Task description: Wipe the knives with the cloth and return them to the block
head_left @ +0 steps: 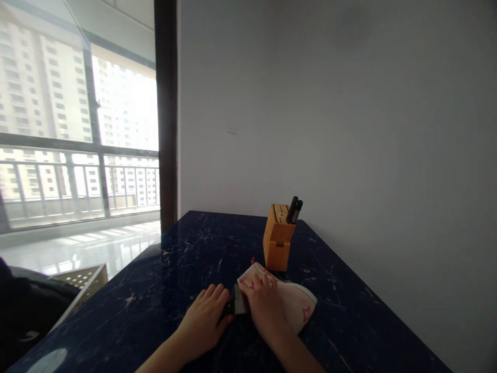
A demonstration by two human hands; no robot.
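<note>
While the left hand [204, 317] curls narrowly around a dark object [235, 300], the right hand [261, 303] lies spread on a pale cloth [295, 303] just beside it (a bamboo knife block [277, 241] stands just beyond), on a dark marble countertop [166, 280]

2 bare hands, left [204, 318] beside right [261, 305]

Left hand [204, 318] on black object [236, 300] — right hand [260, 303] on cloth [297, 303]

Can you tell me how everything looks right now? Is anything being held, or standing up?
Left hand: fingers touching the black thing.
Right hand: pressing on the cloth.
Black thing: between the hands, partly hidden.
Cloth: lying on the table, partly under the right hand.
Wooden block: standing upright.
Black handles: sticking up from the block.
</note>
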